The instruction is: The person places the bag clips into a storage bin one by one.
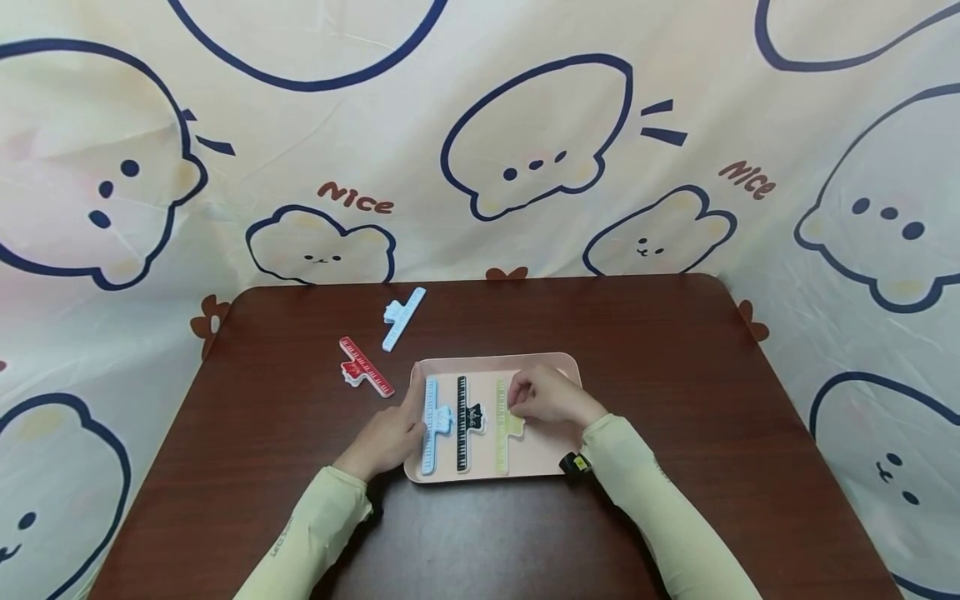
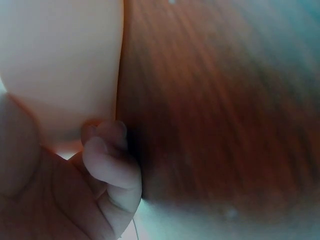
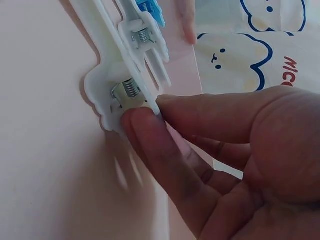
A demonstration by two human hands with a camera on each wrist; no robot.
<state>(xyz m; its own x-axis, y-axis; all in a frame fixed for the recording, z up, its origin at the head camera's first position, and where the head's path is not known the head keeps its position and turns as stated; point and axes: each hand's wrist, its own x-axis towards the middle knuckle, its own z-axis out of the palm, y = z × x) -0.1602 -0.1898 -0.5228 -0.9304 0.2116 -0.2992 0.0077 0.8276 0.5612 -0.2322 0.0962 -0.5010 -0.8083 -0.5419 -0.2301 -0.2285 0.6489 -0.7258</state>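
Inside a pale pink tray (image 1: 480, 365) three ruler clips lie side by side: a blue clip (image 1: 430, 425), a black clip (image 1: 462, 425) and a yellow-green clip (image 1: 502, 425). My right hand (image 1: 551, 395) pinches the yellow-green clip between thumb and fingers; the right wrist view shows the metal spring (image 3: 131, 88) close to the fingertips. At the tray's left side is my left hand (image 1: 386, 437), one finger stretched along the rim beside the blue clip. The left wrist view shows curled fingers (image 2: 112, 162) at the tray's edge.
A red clip (image 1: 366, 367) lies on the dark brown table (image 1: 637, 333), left of the tray. Farther back is a light blue clip (image 1: 403, 319). A cartoon-printed cloth (image 1: 420, 150) hangs behind the table and along both sides.
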